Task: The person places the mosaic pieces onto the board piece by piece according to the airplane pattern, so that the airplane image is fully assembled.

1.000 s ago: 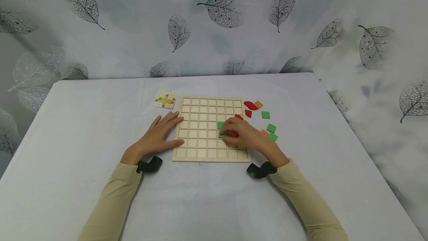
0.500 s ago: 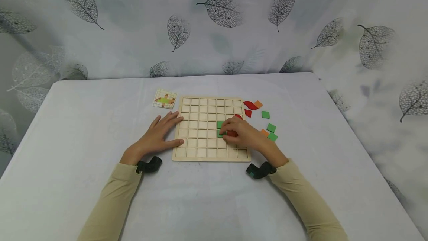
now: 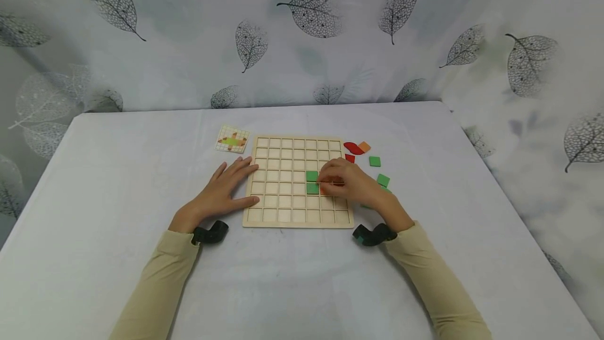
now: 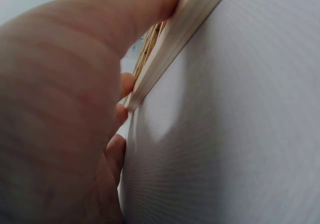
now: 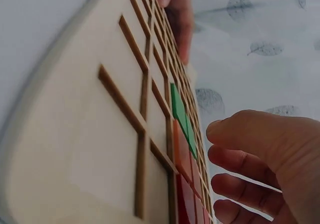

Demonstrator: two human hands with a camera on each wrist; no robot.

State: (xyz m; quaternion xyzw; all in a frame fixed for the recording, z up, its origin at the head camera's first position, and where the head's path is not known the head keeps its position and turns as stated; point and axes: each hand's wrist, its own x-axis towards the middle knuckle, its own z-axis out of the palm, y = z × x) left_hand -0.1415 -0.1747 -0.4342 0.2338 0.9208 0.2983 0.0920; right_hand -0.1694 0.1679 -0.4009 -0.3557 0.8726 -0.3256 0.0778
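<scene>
A wooden grid board lies on the white table. My left hand rests at its left edge with fingers spread and straight; in the left wrist view its thumb touches the board's side. Two green square tiles sit in adjoining cells of one column. My right hand hovers just right of them over the board, fingers loosely bent. The right wrist view shows nothing between those fingers, with an orange tile and a dark red tile set in cells beside the green ones.
A small pattern card lies beyond the board's upper left corner. Right of the board are loose pieces: a red leaf-shaped one, an orange one, a smaller red one and several green squares, some partly hidden by the right arm.
My right hand has drawn back a little to the right from the green tiles, which now show fully. The left hand has stayed where it was.
</scene>
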